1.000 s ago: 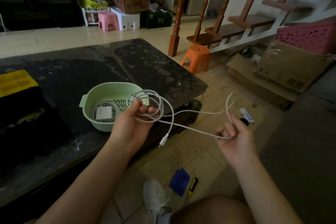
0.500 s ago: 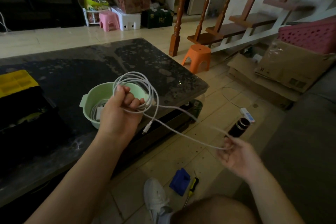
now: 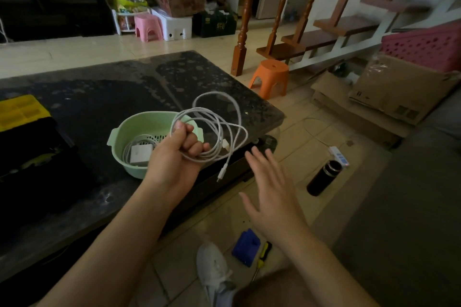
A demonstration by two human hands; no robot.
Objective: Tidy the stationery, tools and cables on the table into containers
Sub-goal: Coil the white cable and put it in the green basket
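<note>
Dark speckled table (image 3: 104, 97), tiled floor (image 3: 174, 45). Left hand (image 3: 174, 154) clamps the coiled white cable (image 3: 219, 129) above the green basket's (image 3: 139, 117) 3 o'clock rim. Right hand (image 3: 272, 194) fingers spread. Orange stool (image 3: 270, 75) at 1 o'clock.

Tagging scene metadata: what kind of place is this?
Probably a lived-in home, a living room doubling as storage: wooden staircase, pink stool, orange stool, and cardboard boxes on the tiled floor.

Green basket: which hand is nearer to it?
Left. The left hand, gripping the white cable, is at the right rim of the green basket; the open right hand hovers farther right, off the table.
</note>
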